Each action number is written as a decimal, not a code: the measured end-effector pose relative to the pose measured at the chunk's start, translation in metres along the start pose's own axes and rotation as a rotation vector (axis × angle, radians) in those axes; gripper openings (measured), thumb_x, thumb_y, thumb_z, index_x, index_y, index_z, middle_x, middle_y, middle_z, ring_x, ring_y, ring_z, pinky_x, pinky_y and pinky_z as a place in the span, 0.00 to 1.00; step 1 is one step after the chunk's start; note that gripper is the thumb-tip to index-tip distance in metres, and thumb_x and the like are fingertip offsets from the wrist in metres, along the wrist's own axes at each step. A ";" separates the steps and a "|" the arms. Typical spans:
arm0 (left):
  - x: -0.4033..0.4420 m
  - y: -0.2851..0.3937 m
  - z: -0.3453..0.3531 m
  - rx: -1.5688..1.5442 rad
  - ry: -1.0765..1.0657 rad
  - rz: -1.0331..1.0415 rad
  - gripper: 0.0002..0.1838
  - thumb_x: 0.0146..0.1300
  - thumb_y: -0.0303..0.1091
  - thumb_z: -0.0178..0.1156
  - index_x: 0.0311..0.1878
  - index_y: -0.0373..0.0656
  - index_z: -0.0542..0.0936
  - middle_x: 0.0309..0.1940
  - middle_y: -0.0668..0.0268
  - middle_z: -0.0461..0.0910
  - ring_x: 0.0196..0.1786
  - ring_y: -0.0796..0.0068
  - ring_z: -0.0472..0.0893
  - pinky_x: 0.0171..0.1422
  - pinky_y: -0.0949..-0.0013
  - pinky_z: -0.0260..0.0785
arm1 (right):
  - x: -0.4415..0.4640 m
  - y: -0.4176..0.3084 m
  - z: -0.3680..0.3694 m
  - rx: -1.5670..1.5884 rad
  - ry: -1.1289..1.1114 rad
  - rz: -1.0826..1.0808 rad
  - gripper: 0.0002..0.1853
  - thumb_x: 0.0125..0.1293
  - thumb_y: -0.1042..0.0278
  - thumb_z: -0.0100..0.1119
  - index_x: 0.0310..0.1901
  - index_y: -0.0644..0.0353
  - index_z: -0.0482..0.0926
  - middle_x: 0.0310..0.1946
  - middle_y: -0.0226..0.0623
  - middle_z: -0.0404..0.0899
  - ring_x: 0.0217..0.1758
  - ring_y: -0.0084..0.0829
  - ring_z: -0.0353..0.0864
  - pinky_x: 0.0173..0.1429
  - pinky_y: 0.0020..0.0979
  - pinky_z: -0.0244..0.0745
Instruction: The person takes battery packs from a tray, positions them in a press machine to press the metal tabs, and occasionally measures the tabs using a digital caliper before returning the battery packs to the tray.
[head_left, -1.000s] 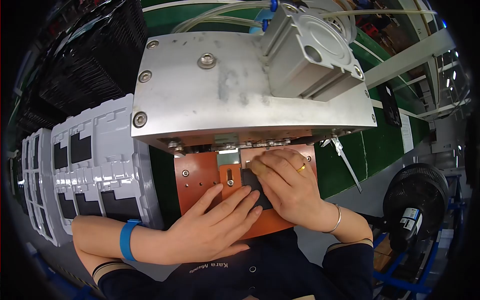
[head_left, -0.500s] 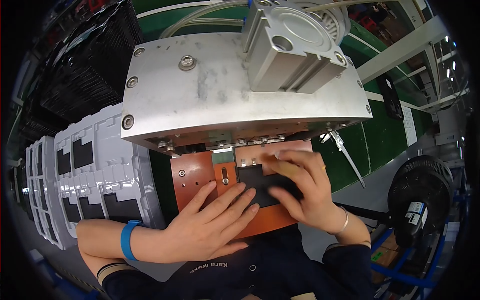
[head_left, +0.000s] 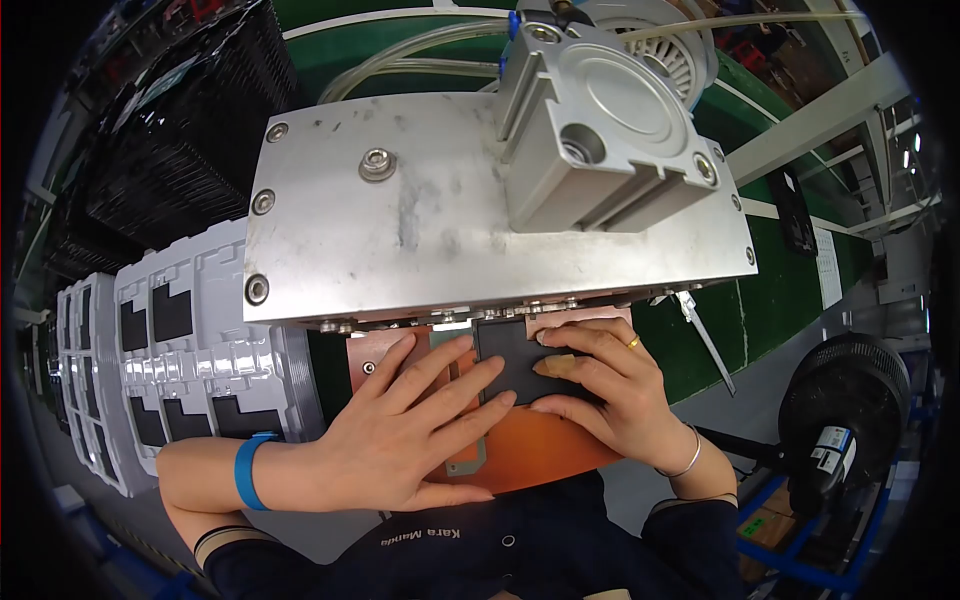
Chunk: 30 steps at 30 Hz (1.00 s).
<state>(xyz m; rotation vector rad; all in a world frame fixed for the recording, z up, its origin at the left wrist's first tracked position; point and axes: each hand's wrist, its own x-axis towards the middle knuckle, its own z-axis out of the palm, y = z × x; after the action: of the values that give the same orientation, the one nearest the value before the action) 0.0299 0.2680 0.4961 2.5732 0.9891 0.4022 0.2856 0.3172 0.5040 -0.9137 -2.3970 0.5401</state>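
A flat black piece with a notched corner [head_left: 505, 365] lies on the orange plate [head_left: 545, 440] of a fixture, its far edge close under the metal housing. My left hand [head_left: 385, 440] lies spread over the left part of the fixture, fingertips at the black piece's left side. My right hand [head_left: 625, 395] is curled round the piece's right end, thumb near its near edge and fingers on the notched side. Tan covers sit on some of my right fingertips. The metal housing [head_left: 430, 240] hides the far part of the fixture.
A metal cylinder block [head_left: 610, 130] tops the housing. White trays [head_left: 225, 350] with black pieces in their pockets stand left, black stacked trays [head_left: 180, 130] behind. At right are a caliper [head_left: 705, 335], a dark phone-like object [head_left: 792, 210] and a black fan [head_left: 845, 390].
The black piece sits nearer the housing, and the small metal tabs beyond it no longer show. My right fingers have settled onto it; my left hand has shifted forward. The view has tilted slightly.
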 end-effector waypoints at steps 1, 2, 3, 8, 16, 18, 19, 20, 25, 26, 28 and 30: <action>0.000 0.000 0.000 -0.002 -0.001 -0.002 0.41 0.57 0.70 0.59 0.65 0.51 0.75 0.70 0.56 0.66 0.72 0.47 0.62 0.75 0.38 0.47 | 0.000 0.000 0.000 0.002 -0.003 0.001 0.20 0.44 0.63 0.78 0.40 0.59 0.85 0.50 0.37 0.81 0.53 0.41 0.78 0.55 0.38 0.75; 0.000 0.000 0.000 0.005 -0.004 -0.003 0.40 0.58 0.70 0.58 0.65 0.52 0.75 0.70 0.56 0.66 0.72 0.47 0.62 0.75 0.38 0.47 | 0.001 0.001 -0.001 0.006 -0.006 0.005 0.20 0.44 0.63 0.78 0.40 0.59 0.85 0.50 0.37 0.81 0.53 0.41 0.78 0.56 0.38 0.75; 0.000 0.001 0.000 0.012 -0.008 -0.005 0.39 0.58 0.70 0.58 0.65 0.52 0.76 0.70 0.56 0.66 0.72 0.47 0.62 0.75 0.38 0.47 | 0.001 0.001 -0.001 0.011 -0.008 0.008 0.19 0.44 0.62 0.78 0.39 0.59 0.85 0.50 0.37 0.81 0.53 0.40 0.78 0.56 0.38 0.75; 0.000 0.001 0.000 0.009 -0.020 -0.019 0.38 0.59 0.70 0.57 0.66 0.53 0.76 0.70 0.57 0.66 0.72 0.48 0.61 0.75 0.40 0.46 | 0.003 0.002 -0.002 0.031 -0.022 0.010 0.18 0.46 0.64 0.77 0.39 0.59 0.84 0.50 0.36 0.81 0.53 0.39 0.77 0.56 0.37 0.75; 0.000 0.002 -0.001 -0.004 -0.044 -0.028 0.36 0.60 0.69 0.57 0.66 0.58 0.76 0.70 0.58 0.66 0.73 0.49 0.60 0.76 0.41 0.46 | 0.002 0.001 -0.002 0.043 -0.047 0.037 0.16 0.48 0.65 0.76 0.39 0.58 0.84 0.51 0.35 0.81 0.52 0.37 0.77 0.56 0.35 0.74; 0.000 0.003 -0.002 0.024 -0.045 -0.024 0.35 0.60 0.68 0.57 0.65 0.59 0.77 0.69 0.58 0.67 0.73 0.49 0.61 0.75 0.42 0.47 | 0.004 0.001 -0.003 0.042 -0.044 0.032 0.15 0.48 0.64 0.76 0.38 0.57 0.84 0.51 0.34 0.81 0.52 0.36 0.77 0.55 0.33 0.73; 0.001 0.003 -0.002 0.024 -0.044 -0.025 0.35 0.60 0.68 0.57 0.65 0.59 0.77 0.69 0.58 0.67 0.73 0.49 0.61 0.75 0.42 0.47 | 0.004 0.002 -0.003 0.042 -0.045 0.030 0.15 0.48 0.64 0.76 0.38 0.57 0.84 0.51 0.34 0.81 0.52 0.36 0.77 0.55 0.33 0.73; 0.001 0.003 -0.002 0.019 -0.038 -0.022 0.34 0.60 0.68 0.58 0.64 0.59 0.77 0.69 0.58 0.67 0.72 0.49 0.61 0.73 0.43 0.50 | 0.003 0.002 -0.003 0.049 -0.049 0.042 0.15 0.48 0.64 0.76 0.38 0.57 0.84 0.51 0.34 0.81 0.51 0.35 0.77 0.54 0.33 0.73; 0.001 0.001 0.000 -0.011 -0.010 -0.011 0.33 0.60 0.67 0.58 0.63 0.57 0.78 0.69 0.58 0.68 0.68 0.50 0.65 0.67 0.47 0.57 | 0.001 0.003 -0.002 0.059 -0.044 0.054 0.15 0.48 0.63 0.76 0.37 0.57 0.84 0.49 0.33 0.82 0.49 0.34 0.77 0.51 0.31 0.71; 0.001 0.001 0.001 -0.012 0.001 -0.009 0.33 0.60 0.66 0.58 0.63 0.57 0.78 0.68 0.58 0.68 0.67 0.51 0.65 0.65 0.48 0.58 | 0.003 0.004 -0.002 0.028 -0.021 0.029 0.16 0.46 0.60 0.78 0.36 0.56 0.85 0.43 0.33 0.83 0.42 0.32 0.79 0.45 0.30 0.73; 0.000 0.000 0.002 -0.015 0.014 -0.008 0.33 0.61 0.66 0.58 0.63 0.57 0.78 0.68 0.58 0.68 0.66 0.51 0.66 0.64 0.49 0.59 | 0.003 0.004 -0.002 -0.003 -0.001 0.004 0.18 0.44 0.58 0.79 0.35 0.55 0.86 0.38 0.33 0.84 0.35 0.30 0.81 0.40 0.28 0.74; 0.000 0.001 0.001 -0.022 -0.008 -0.020 0.32 0.60 0.65 0.59 0.63 0.57 0.78 0.68 0.58 0.69 0.65 0.52 0.66 0.64 0.50 0.59 | -0.001 0.004 -0.001 0.068 -0.040 0.059 0.16 0.47 0.63 0.77 0.36 0.56 0.84 0.43 0.34 0.82 0.42 0.35 0.79 0.49 0.32 0.72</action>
<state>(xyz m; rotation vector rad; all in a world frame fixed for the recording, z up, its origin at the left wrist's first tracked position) 0.0310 0.2668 0.4953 2.5416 1.0017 0.3952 0.2891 0.3194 0.5022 -0.9546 -2.3778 0.6634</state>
